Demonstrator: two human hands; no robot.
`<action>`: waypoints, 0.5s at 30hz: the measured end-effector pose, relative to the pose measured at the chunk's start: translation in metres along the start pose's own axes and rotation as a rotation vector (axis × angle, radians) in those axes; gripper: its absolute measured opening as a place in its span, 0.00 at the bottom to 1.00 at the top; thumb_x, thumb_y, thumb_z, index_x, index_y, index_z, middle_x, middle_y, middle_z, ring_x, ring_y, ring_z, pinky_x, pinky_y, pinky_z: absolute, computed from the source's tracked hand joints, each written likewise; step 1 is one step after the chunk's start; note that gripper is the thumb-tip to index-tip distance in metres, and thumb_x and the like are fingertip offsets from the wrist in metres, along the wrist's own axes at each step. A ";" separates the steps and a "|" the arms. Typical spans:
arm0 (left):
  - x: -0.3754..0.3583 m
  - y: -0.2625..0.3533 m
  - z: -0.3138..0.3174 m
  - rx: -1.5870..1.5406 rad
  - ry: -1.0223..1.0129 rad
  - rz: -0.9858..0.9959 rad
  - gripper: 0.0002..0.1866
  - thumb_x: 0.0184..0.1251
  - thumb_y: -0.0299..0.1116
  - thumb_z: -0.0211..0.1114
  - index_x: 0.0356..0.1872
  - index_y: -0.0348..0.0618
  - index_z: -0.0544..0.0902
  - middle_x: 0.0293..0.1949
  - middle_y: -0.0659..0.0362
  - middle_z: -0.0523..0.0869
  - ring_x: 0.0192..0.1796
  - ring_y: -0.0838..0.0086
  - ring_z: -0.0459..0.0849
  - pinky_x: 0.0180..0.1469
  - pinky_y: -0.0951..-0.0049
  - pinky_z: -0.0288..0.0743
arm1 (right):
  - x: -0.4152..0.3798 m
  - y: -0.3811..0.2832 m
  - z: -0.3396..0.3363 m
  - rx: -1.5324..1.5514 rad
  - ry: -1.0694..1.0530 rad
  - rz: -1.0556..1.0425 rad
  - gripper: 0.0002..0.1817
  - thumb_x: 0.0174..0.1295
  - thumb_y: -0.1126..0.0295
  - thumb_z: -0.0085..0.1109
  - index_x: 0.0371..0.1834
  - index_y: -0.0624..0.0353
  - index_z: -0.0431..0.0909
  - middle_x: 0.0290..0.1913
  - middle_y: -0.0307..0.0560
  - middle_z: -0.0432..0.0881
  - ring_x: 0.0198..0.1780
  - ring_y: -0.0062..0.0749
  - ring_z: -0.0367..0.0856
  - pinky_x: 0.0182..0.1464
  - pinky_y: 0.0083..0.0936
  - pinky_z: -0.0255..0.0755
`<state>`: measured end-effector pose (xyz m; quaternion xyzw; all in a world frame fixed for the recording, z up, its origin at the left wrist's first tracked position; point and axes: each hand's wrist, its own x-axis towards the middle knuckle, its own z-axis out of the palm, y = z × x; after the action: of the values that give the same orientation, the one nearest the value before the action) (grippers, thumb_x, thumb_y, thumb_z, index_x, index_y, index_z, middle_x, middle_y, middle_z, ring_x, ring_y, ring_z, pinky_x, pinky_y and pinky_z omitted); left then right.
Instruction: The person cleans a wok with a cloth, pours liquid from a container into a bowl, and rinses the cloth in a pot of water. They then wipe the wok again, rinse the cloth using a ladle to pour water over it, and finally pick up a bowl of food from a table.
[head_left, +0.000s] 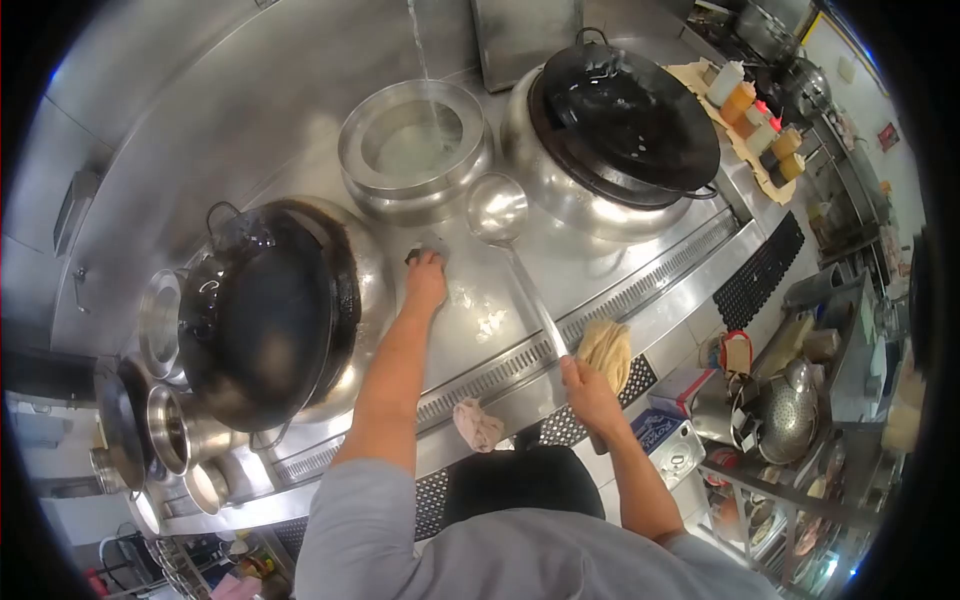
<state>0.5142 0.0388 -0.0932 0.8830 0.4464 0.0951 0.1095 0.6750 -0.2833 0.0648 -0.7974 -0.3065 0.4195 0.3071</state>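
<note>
1. ladle (497, 208): shiny silver.
2. left wok (265, 325): black, faintly brown in the middle.
3. right wok (630, 115): glossy black, speckled with white glints.
4. pot (361, 175): silver-grey.
5. counter (460, 345): silver; its grate (480, 384) striped with dark slots.
6. one cloth (605, 350): pale yellow; another cloth (478, 425): dusty pink.
7. bottles (738, 102): white, orange, tan, some red-topped.
8. mat (762, 270): black, dotted with holes.
9. shirt (375, 505): plain grey.

I can see a strip of worktop (465, 355) to slide along between the left forearm (388, 380) and the ladle (527, 285), whose handle slants into the right grip (592, 395). The left wok (270, 310) looms past that forearm, the right wok (640, 125) stands beyond the ladle, and the water pot (415, 200) blocks the back.
</note>
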 end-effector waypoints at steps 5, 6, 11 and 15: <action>-0.030 -0.003 0.010 -0.252 0.149 0.020 0.20 0.63 0.26 0.54 0.57 0.37 0.77 0.62 0.44 0.74 0.59 0.49 0.74 0.65 0.60 0.67 | 0.007 -0.036 -0.008 -0.080 -0.005 -0.166 0.27 0.74 0.49 0.42 0.33 0.67 0.72 0.30 0.69 0.78 0.36 0.66 0.78 0.39 0.48 0.70; -0.042 0.006 0.006 -0.356 0.217 -0.017 0.19 0.64 0.26 0.54 0.57 0.37 0.77 0.61 0.43 0.75 0.60 0.49 0.74 0.65 0.60 0.67 | 0.002 -0.052 -0.011 -0.092 -0.007 -0.205 0.27 0.73 0.49 0.42 0.33 0.67 0.71 0.29 0.69 0.78 0.35 0.67 0.78 0.38 0.49 0.70; -0.115 0.030 -0.022 -0.550 0.307 -0.317 0.18 0.66 0.29 0.58 0.57 0.38 0.79 0.49 0.45 0.83 0.51 0.57 0.82 0.57 0.65 0.74 | 0.033 -0.041 0.025 -0.264 -0.032 -0.290 0.24 0.73 0.52 0.43 0.34 0.66 0.70 0.27 0.71 0.78 0.35 0.68 0.79 0.36 0.53 0.71; -0.148 0.019 -0.028 -0.691 0.375 -0.451 0.16 0.68 0.30 0.58 0.55 0.39 0.80 0.42 0.49 0.86 0.43 0.66 0.85 0.50 0.70 0.77 | 0.078 -0.014 0.047 -0.409 -0.064 -0.276 0.24 0.73 0.52 0.42 0.36 0.67 0.70 0.28 0.72 0.79 0.36 0.69 0.80 0.39 0.56 0.72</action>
<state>0.4351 -0.0883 -0.0715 0.6429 0.5819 0.3705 0.3329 0.6673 -0.2054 0.0157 -0.7798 -0.5006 0.3278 0.1838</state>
